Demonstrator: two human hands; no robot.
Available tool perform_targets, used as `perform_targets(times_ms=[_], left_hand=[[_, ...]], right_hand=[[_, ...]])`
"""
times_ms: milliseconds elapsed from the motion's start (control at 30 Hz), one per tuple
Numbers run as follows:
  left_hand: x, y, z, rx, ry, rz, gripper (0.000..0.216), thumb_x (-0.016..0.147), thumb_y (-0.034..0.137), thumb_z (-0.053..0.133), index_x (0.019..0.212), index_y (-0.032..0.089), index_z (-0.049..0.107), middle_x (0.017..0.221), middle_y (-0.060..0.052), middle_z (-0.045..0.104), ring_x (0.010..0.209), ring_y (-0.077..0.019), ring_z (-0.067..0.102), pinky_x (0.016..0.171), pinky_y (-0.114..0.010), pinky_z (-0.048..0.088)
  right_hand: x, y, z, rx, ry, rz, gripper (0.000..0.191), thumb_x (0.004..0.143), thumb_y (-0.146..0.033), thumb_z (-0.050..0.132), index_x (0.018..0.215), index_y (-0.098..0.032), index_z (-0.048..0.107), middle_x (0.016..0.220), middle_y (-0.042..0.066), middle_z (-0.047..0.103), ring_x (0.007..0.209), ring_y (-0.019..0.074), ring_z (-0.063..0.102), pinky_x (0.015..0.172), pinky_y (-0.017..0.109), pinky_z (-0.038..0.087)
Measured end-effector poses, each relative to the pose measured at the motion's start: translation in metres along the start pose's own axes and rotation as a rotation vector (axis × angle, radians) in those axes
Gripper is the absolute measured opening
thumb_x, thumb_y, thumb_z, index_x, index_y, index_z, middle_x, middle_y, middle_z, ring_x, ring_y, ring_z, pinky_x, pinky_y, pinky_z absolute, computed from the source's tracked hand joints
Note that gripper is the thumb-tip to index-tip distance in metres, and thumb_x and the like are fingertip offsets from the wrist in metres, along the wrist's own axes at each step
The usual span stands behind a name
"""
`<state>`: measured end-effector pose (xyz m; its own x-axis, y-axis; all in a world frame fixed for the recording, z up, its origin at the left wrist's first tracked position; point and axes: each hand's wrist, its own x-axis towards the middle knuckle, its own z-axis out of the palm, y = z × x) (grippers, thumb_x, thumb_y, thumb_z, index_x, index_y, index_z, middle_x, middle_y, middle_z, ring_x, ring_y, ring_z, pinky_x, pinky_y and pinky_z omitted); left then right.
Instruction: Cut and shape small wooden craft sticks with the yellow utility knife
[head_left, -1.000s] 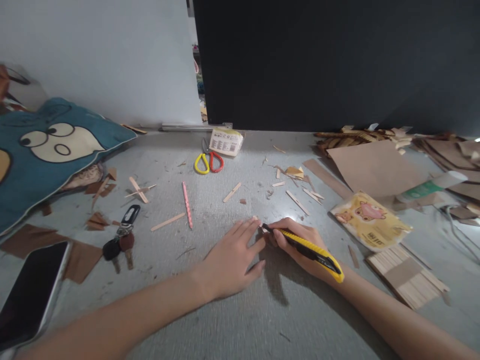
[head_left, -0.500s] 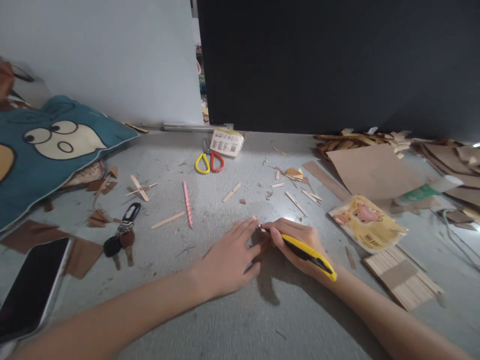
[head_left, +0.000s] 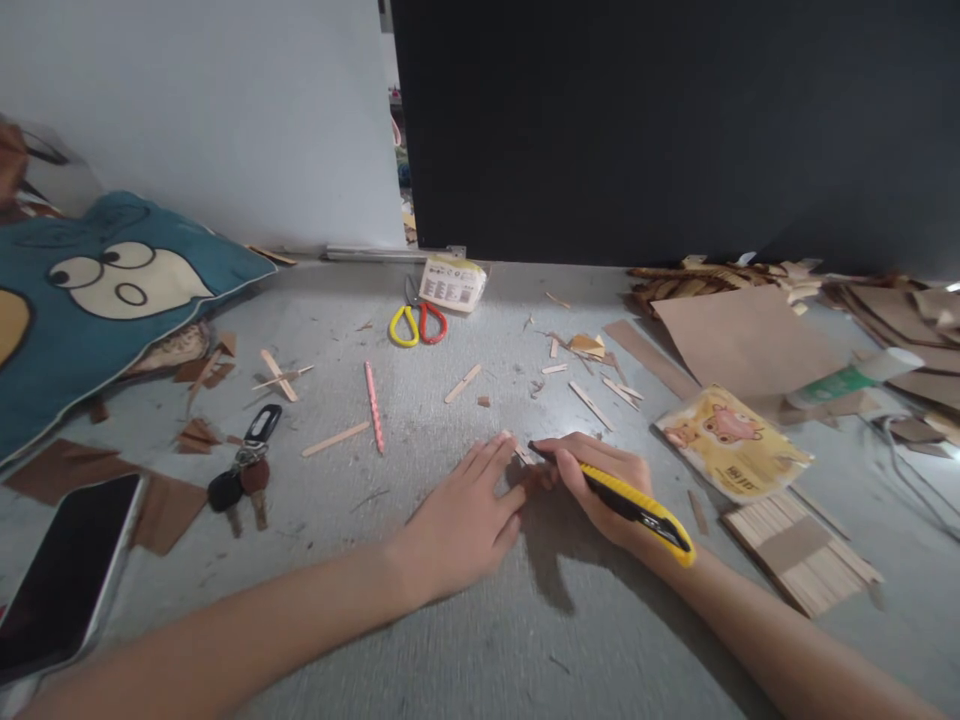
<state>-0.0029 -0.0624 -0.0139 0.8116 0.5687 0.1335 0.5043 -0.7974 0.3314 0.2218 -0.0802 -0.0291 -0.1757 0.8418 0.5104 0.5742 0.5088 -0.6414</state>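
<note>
Cutter [head_left: 634,505], yellow and black, slants through the right hand [head_left: 611,458], gripped like a pen, its dark nose pointing up and to the left and its tail end lying over the wrist. Just ahead of that nose is a small wooden piece [head_left: 523,455], held low over the grey tabletop [head_left: 450,660] between the two hands; whether the blade touches it cannot be told. The left hand [head_left: 457,520] is palm down with its fingers close together, their tips at the far end of the piece, the thumb bent in toward the right hand; its exact pinch is hidden. Beyond the hands lie a loose craft stick [head_left: 463,383], more wooden offcuts [head_left: 591,405] and scissors [head_left: 424,322] with one yellow and one red handle, blades against a white-and-yellow packet [head_left: 452,285]. To the left are a pink stick [head_left: 374,408] with a twisted lower part, keys [head_left: 255,478] and a smartphone [head_left: 64,575]. To the right, a paper-banded bundle of craft sticks [head_left: 799,552] sits beside a yellow cartoon-printed packet [head_left: 739,440], with a glue stick [head_left: 855,380] farther back.
</note>
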Motion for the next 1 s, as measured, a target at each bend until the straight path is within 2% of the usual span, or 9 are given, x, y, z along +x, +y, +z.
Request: perform_targets(times_ms=[233,400,700,1000], left_hand=[[-0.0014,-0.0022,0.0027,-0.017,0.028,0.014,0.049,0.100,0.018,0.054,0.149,0.021,0.050,0.168,-0.017,0.035,0.158,-0.0348,0.028,0.126,-0.058,0.036],[-0.0009,-0.0017,0.0015,-0.018,-0.005,0.001,0.047,0.101,0.019,0.054,0.148,0.018,0.051,0.168,-0.019,0.033,0.158,-0.0358,0.027,0.126,-0.058,0.034],[-0.0009,-0.0017,0.0021,-0.030,0.011,0.000,0.045,0.100,0.019,0.053,0.146,0.018,0.052,0.168,-0.018,0.034,0.158,-0.0351,0.027,0.127,-0.058,0.034],[-0.0011,-0.0019,0.0031,-0.023,0.009,-0.004,0.042,0.101,0.019,0.054,0.143,0.017,0.054,0.167,-0.019,0.036,0.158,-0.0348,0.028,0.127,-0.057,0.034]], right_hand=[[0.0061,-0.0036,-0.0005,0.023,-0.124,-0.021,0.027,0.109,-0.025,0.046,0.114,-0.024,0.072,0.086,0.003,0.073,0.081,0.0155,0.073,0.075,0.028,0.059],[0.0051,-0.0016,-0.0002,0.016,-0.140,0.001,0.028,0.110,-0.028,0.044,0.114,-0.024,0.072,0.088,0.004,0.075,0.079,0.0154,0.072,0.074,0.029,0.059],[0.0069,-0.0044,-0.0006,0.011,-0.138,-0.031,0.030,0.109,-0.027,0.043,0.115,-0.023,0.072,0.090,0.005,0.076,0.079,0.0162,0.073,0.074,0.030,0.061],[0.0062,-0.0043,-0.0008,0.004,-0.144,-0.009,0.031,0.109,-0.029,0.043,0.112,-0.023,0.073,0.084,0.004,0.074,0.079,0.0173,0.074,0.074,0.030,0.061]])
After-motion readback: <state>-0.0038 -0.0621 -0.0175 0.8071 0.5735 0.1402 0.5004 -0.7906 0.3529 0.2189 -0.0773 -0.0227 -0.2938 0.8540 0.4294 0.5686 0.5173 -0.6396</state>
